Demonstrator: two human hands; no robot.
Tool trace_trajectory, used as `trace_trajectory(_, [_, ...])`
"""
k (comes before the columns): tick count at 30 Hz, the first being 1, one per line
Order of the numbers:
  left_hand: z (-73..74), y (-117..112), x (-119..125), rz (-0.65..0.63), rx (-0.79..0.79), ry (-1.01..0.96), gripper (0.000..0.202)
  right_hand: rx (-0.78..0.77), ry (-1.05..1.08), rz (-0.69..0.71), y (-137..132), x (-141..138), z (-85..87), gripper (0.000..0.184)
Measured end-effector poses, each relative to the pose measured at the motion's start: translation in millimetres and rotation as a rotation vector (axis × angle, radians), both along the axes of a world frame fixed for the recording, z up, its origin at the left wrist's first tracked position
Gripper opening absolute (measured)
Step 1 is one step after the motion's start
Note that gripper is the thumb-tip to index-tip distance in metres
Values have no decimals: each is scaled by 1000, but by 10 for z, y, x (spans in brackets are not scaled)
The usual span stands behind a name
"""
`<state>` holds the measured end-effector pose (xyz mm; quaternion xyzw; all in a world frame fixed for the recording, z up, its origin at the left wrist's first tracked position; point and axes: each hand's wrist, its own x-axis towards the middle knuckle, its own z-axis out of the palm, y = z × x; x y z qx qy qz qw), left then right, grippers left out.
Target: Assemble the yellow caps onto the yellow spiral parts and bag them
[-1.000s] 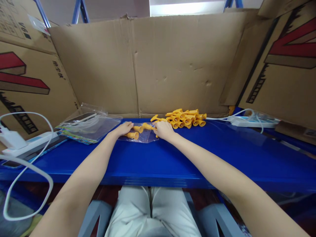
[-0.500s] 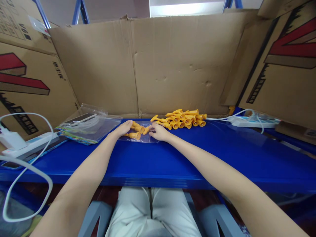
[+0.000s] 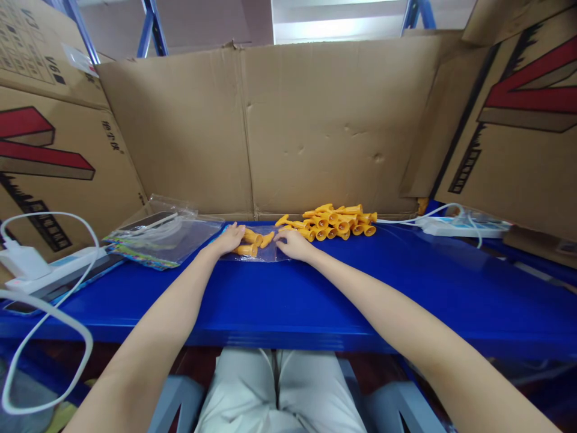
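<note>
A clear plastic bag [image 3: 268, 255] lies flat on the blue tabletop between my hands, with several yellow horn-shaped plastic pieces [image 3: 247, 250] in or on it. My left hand [image 3: 229, 239] rests over the bag's left end, fingers extended and lying against the pieces there. At the right end, my right hand [image 3: 294, 244] has its fingers curled together at the bag's edge. One slim yellow piece [image 3: 267, 239] lies just left of those fingertips. Behind my right hand is a pile of similar yellow pieces [image 3: 339, 222], their flared ends facing me.
Flat clear bags [image 3: 180, 240] lie at the left near a power strip [image 3: 58, 270] with looping white cables. Another power strip [image 3: 460, 227] is at the right. A cardboard wall [image 3: 333, 132] closes off the back, and printed boxes [image 3: 532, 150] stand at both sides.
My right fingers have come off the slim yellow piece, which now lies on or in the bag. My left fingers have spread a little. The view has tilted slightly upward.
</note>
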<state>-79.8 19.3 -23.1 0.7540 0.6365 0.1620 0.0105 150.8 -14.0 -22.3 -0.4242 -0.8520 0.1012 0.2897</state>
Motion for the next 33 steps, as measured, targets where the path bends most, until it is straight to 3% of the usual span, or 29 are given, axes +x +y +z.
trace_trajectory(3, [-30,35,-29,44,-59,-29,63,115,43,-255,24,124,103,26])
trace_trajectory(6, [-53,73,-86,56,-49,-100,63,208,-87,-428,42,309,155,25])
trace_trajectory(10, [-61,115,-155,7,-49,-118,67,111,-353,-481,55,455,112,26])
trace_trajectory(13, [-50,119,-160,3,-48,-122,70,78,-376,-475,65,439,86,24])
trace_trajectory(16, [-29,98,-136,18,-62,-131,67,39,-195,-500,89,408,121,21])
trace_trajectory(21, [7,49,-98,12,-73,-140,61,-42,396,-486,196,458,199,28])
trace_trajectory(26, [19,31,-79,13,-86,-167,61,26,795,-431,268,499,278,30])
trace_trajectory(30, [-12,55,-87,21,-60,-197,63,2,915,-300,200,501,398,28])
trace_trajectory(33, [-44,88,-117,-19,-42,-219,70,-85,792,-202,117,519,457,25])
